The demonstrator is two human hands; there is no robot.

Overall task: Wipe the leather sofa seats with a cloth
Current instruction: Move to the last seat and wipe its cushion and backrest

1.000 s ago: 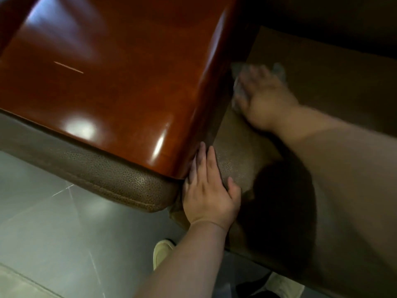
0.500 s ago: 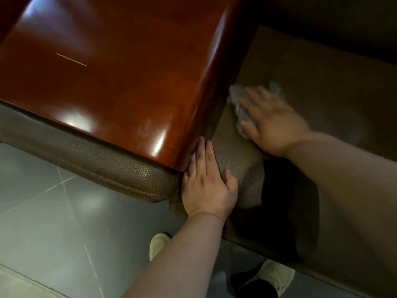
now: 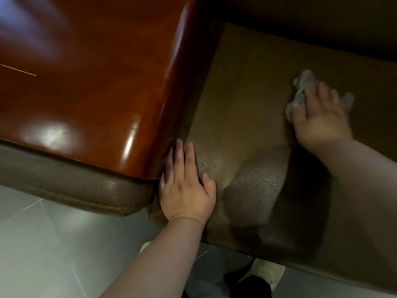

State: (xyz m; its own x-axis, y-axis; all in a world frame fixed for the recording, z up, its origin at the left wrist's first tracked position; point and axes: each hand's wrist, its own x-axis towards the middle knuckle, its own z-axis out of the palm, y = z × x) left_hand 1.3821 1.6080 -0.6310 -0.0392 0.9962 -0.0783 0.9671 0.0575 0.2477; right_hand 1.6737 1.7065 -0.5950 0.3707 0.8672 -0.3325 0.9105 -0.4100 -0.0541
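The brown leather sofa seat [image 3: 242,117] fills the right half of the view. A crumpled grey cloth [image 3: 305,82] lies on it towards the back right. My right hand [image 3: 318,117] presses flat on the cloth with fingers spread; the cloth shows past the fingertips on both sides. My left hand [image 3: 187,186] rests flat on the seat's front left corner, fingers straight, right beside the armrest.
A glossy red-brown wooden armrest top [image 3: 90,82] stands left of the seat, with brown leather padding [image 3: 86,186] below it. The dark sofa back [image 3: 322,22] runs along the top right. Grey tiled floor [image 3: 53,254] and my light shoes [image 3: 268,274] lie below.
My right hand has slid the cloth from beside the armrest to the right across the seat. My left hand has stayed in place.
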